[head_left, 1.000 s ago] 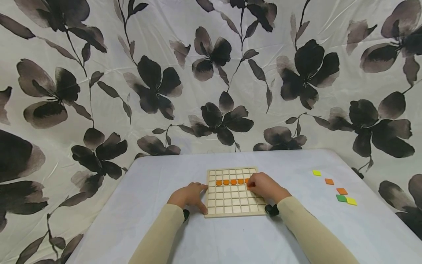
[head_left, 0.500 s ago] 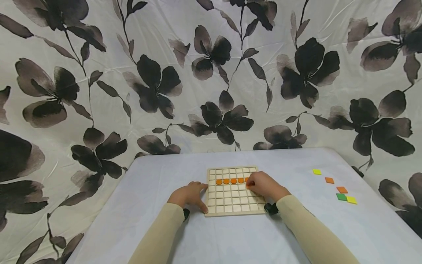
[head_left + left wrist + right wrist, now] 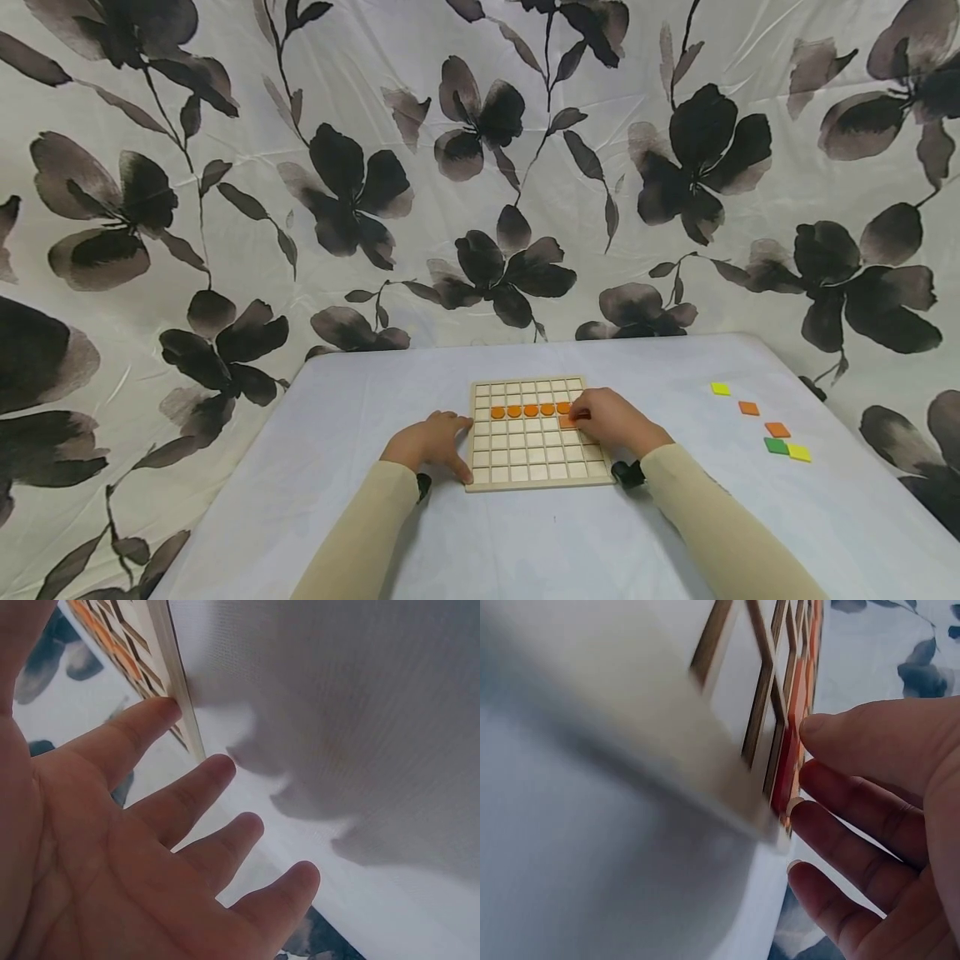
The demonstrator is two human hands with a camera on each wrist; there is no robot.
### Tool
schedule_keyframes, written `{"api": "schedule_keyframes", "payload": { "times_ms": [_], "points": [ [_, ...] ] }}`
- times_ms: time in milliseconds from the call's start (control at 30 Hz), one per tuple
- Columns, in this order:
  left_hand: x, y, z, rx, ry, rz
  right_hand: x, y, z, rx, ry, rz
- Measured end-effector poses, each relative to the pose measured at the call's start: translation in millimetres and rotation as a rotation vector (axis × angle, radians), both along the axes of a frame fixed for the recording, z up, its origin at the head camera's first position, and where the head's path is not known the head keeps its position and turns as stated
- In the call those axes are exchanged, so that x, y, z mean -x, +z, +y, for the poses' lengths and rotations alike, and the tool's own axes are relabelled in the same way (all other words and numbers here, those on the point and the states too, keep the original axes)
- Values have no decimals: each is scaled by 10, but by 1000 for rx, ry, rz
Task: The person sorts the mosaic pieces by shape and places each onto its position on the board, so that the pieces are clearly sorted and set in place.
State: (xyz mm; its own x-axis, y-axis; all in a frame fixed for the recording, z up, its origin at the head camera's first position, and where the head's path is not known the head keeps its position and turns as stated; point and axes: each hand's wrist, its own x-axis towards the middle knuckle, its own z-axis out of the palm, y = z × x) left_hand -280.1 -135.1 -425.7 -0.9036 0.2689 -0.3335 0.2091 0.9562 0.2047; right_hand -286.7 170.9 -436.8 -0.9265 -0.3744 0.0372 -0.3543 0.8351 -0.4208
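Seating a flat square orange tile (image 3: 567,422) in the pale wooden grid board (image 3: 519,458) seems in hand: it lies by the right grip (image 3: 617,420), thumb and fingers parted. Left grip (image 3: 430,442), spread, touches the board. Next likely: nudging it square.

My matt cloth sleeves (image 3: 358,531), my smooth wooden board (image 3: 540,485), smooth discs (image 3: 531,411), matt woven tablecloth (image 3: 555,550), creased, slightly glossy cloth backdrop (image 3: 592,217)
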Motion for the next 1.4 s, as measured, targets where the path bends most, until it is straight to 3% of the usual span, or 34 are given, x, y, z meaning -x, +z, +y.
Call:
{"api": "schedule_keyframes", "payload": {
  "times_ms": [300,867,1133,1400],
  "points": [
    [1,8,-6,-1,2,-4,29,-35,217,7,-73,-27],
    [-26,10,5,8,5,-6,-30,-26,811,9,-178,-58],
    [-21,11,2,-1,-1,-2,-76,-35,1067,30,-269,-88],
    [-32,18,0,-9,-11,10,-131,-48,1322,31,-307,-32]
  ]
}}
